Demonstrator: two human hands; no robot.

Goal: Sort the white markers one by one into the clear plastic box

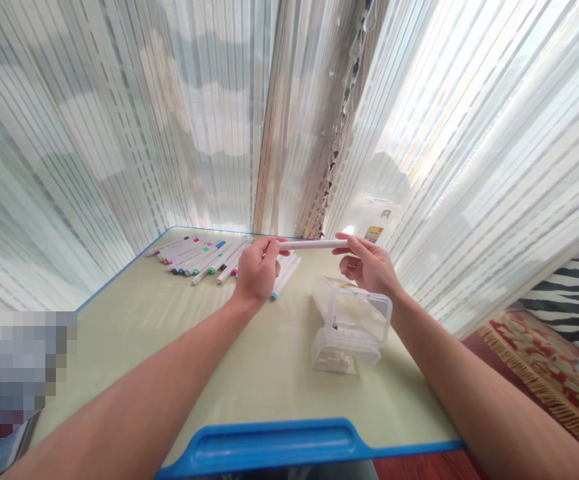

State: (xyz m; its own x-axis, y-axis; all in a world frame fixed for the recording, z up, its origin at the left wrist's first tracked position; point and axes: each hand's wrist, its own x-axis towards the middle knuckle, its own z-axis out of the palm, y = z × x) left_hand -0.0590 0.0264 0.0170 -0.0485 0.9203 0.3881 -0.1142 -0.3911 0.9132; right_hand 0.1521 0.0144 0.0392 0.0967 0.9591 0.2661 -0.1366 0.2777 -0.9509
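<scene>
Both my hands hold one white marker point(312, 245) level above the far part of the pale green table point(179, 333). My left hand point(258, 270) is closed round the marker's left end. The fingertips of my right hand point(366, 263) pinch its right end. Behind my left hand a row of several white markers point(196, 255) with coloured caps lies on the table. One more marker with a teal tip point(283, 282) lies just right of my left hand. A clear plastic case point(352, 327) stands open below my right hand.
The table has a blue rim with a blue handle recess point(274, 443) at its near edge. Sheer striped curtains point(419, 153) hang close behind and beside the table. A patterned red rug point(544, 367) lies on the floor at the right.
</scene>
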